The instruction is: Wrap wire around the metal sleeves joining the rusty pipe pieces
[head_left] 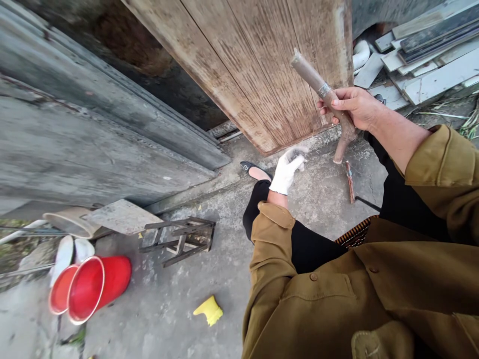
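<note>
My right hand (354, 107), bare, is wrapped round a forked wooden stick (310, 72) that slants up to the left. Silvery wire (324, 89) is wound about the stick just above my fingers. Lower and to the left, my left hand (286, 169) wears a white glove, its fingers closed together. Fine strands like thin wire show at its fingertips, though they are faint and blurred. On the concrete below the stick lies a reddish-brown handle-like piece (350, 182) with wire around it, close to a thin black rod (367, 203).
A wooden plank panel (262, 75) stands ahead, with grey boards (112, 134) to its left. Stacked boards (441, 60) lie at the right. Red buckets (116, 279), a small wooden stool (179, 239) and a yellow object (210, 311) are on the left floor.
</note>
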Tool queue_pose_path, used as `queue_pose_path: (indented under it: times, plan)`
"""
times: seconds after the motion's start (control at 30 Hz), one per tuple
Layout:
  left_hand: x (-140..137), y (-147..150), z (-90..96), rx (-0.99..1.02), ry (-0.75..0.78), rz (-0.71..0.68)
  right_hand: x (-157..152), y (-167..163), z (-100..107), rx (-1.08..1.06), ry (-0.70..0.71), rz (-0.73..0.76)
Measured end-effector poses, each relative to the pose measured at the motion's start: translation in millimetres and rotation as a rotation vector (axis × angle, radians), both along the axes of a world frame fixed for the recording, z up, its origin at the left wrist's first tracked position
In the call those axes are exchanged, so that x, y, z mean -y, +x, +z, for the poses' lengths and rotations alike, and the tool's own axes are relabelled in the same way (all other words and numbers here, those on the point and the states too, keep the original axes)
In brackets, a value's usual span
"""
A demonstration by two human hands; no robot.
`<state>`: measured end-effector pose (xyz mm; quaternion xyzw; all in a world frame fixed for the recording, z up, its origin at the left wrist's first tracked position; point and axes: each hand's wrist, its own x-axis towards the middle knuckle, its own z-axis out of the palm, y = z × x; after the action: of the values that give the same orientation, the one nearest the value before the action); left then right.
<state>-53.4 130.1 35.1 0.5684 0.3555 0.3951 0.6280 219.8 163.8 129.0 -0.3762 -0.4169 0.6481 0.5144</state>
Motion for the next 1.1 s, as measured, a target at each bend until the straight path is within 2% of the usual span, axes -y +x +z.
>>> queue_pose_path:
  times: [0.17, 0.27, 0.4, 0.5, 0.63, 0.73, 0.8, 0.87, 1.0, 1.1]
  plan:
    - [-3.3, -2.7, -10.3, -0.110, 0.141, 0.110, 1.1, -2.5, -2.6, -0.010, 0.014, 0.028]
    - [-5.7, -5.3, -9.7, -0.241, 0.281, 0.192, 0.6, -3.3, -3.3, 0.012, -0.051, -0.021]
    - [-7.9, -6.3, -6.7, -0.414, 0.349, 0.224, -0.9, -4.3, -6.4, 0.060, -0.098, -0.058]
    - [-8.3, -5.2, -7.4, -0.457, 0.347, 0.247, -0.8, -6.8, -8.8, 0.082, -0.092, -0.046]
    - [-7.4, -4.0, -5.8, -0.357, 0.266, 0.241, -1.2, -10.9, -8.4, 0.114, -0.124, -0.022]
    - [-5.8, -3.1, 0.3, -0.333, 0.164, 0.136, -2.5, -10.9, -5.4, 0.120, -0.119, -0.022]
    - [-3.6, -1.4, 5.8, -0.335, 0.150, 0.037, -2.5, -10.3, -2.9, 0.122, -0.113, -0.025]
    - [-0.1, 1.7, 11.4, -0.407, 0.243, 0.037, -0.7, -11.3, -0.8, 0.124, -0.118, -0.002]
    - [10.2, 12.5, 17.3, -0.629, 0.518, 0.163, 6.2, -21.0, 1.2, 0.118, -0.133, 0.103]
    - [18.1, 22.5, 16.1, -0.718, 0.612, 0.192, 10.0, -30.0, 0.6, 0.139, -0.135, 0.117]
